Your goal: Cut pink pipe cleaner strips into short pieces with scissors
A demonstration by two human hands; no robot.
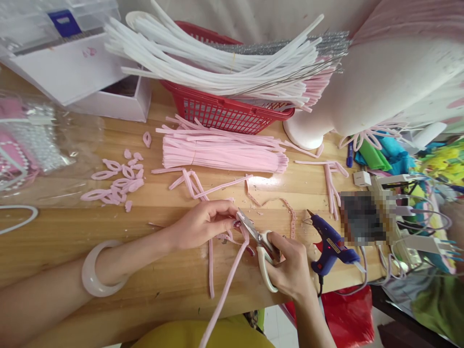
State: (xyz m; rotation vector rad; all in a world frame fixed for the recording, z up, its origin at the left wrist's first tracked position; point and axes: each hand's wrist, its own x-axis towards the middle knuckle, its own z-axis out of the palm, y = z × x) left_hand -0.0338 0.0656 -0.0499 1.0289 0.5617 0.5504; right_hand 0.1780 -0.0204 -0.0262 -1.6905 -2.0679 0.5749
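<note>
My left hand (208,223) pinches a pink pipe cleaner (227,285) near its bent upper part; the long end hangs down toward my lap. In my right hand (290,263) are white-handled scissors (266,270), their blades at the fingertips of my left hand, against the pipe cleaner. Whether the blades are fully closed is hard to see. More pink pipe cleaner pieces lie beneath and behind my left hand. A pink measuring tape (293,212) curls on the table just beyond the scissors. Small pink looped petals (118,186) lie in a group to the left.
A bundle of pink pipe cleaners (221,152) lies before a red basket (228,113) heaped with white ones (217,67). A blue glue gun (331,246) stands right of my right hand, near a power strip with cables. White boxes (119,104) are back left; a white mannequin form (362,92) is back right.
</note>
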